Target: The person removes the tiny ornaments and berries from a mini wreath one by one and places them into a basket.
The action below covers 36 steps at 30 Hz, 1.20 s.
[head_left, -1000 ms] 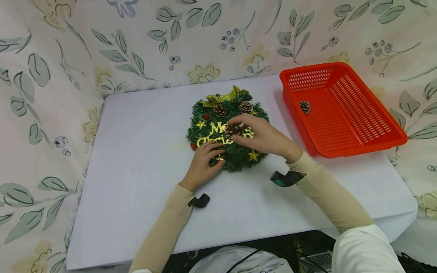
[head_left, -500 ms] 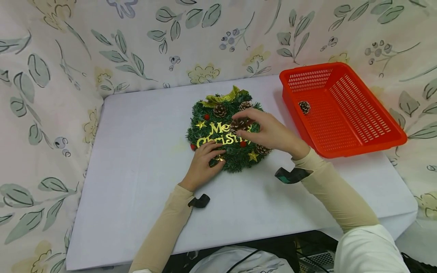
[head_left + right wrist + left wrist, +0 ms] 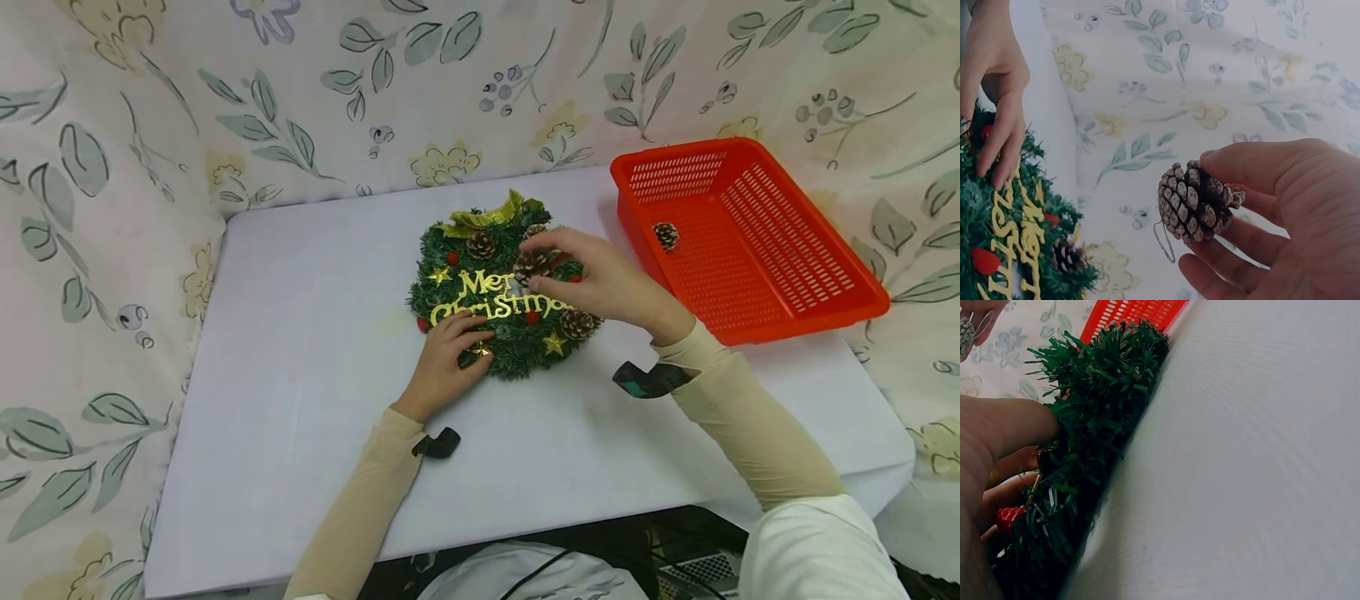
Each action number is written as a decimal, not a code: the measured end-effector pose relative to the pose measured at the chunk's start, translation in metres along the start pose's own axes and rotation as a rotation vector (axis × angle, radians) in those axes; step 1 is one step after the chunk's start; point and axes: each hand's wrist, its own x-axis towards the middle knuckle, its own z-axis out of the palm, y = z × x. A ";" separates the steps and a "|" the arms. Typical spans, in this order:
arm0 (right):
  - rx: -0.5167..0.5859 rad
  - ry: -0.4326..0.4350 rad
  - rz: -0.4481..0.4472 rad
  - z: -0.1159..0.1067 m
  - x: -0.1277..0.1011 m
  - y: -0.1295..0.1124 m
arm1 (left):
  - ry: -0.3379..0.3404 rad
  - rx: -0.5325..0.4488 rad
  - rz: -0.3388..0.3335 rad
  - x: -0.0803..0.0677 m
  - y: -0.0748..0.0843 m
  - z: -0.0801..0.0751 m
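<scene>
A pine cone (image 3: 1191, 203) with a thin wire loop is pinched between the thumb and fingers of my right hand (image 3: 600, 279), above the right part of a green Christmas wreath (image 3: 517, 354). The wreath lies flat on the table and bears gold "Merry Christmas" lettering (image 3: 480, 310), red berries, gold stars and several pine cones. At its lower left side my left hand (image 3: 442, 367) rests with spread, relaxed fingers on the greenery. The thumb (image 3: 1019, 425) lies against the garland in the left wrist view. My right hand hides part of the wreath's upper right.
A red plastic basket (image 3: 780, 312) stands at the back right of the table (image 3: 315, 350), with one pine cone (image 3: 665, 236) inside. White cloth covers the table. Behind it hangs a leaf-and-flower patterned curtain (image 3: 315, 108). Cables and dark equipment show below the front edge.
My right hand has moved a little to the right with the pine cone, uncovering more of the lettering and a pine cone on the wreath's lower right. The left hand stays in place.
</scene>
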 end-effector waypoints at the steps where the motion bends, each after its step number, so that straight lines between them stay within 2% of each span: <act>1: 0.005 0.000 -0.004 -0.001 0.000 0.000 | 0.004 0.000 0.005 0.000 0.000 0.000; 10: -0.011 0.035 -0.034 -0.012 -0.003 -0.001 | 0.011 -0.002 0.004 -0.002 -0.001 -0.001; 20: -0.020 0.079 -0.007 -0.021 -0.006 0.002 | 0.004 -0.005 0.001 -0.002 -0.001 -0.002; 36: -0.030 0.113 0.121 -0.040 -0.015 0.002 | -0.007 -0.002 -0.006 0.000 0.000 0.000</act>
